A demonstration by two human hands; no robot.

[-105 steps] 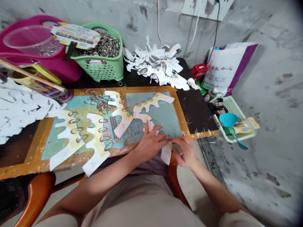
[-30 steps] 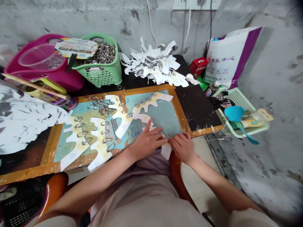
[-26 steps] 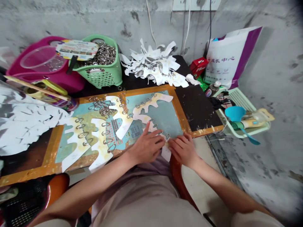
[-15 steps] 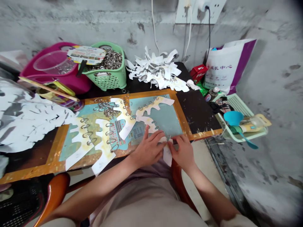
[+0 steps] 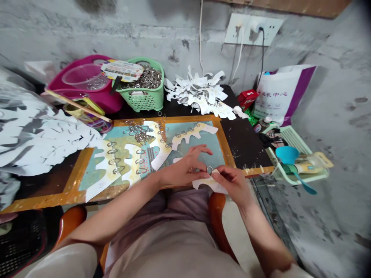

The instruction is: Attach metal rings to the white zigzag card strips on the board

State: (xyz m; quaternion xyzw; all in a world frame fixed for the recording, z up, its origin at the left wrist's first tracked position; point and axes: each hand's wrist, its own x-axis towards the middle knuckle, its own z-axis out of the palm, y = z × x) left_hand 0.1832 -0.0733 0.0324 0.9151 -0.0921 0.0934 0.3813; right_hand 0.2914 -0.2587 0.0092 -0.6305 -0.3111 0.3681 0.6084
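I have the right hand (image 5: 232,186) pinched narrow on a white paper strip (image 5: 206,185), and the left hand (image 5: 185,170) curled beside a small metal ring (image 5: 209,170), though I cannot tell if it grips. The strip's long axis runs roughly level, left to right, at lower centre of the frame, along the near edge of the painted board (image 5: 216,154).

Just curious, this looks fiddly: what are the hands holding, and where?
The right hand pinches a cut paper strip by its edge, beside a metal ring; the left hand reaches the same spot, its hold unclear.
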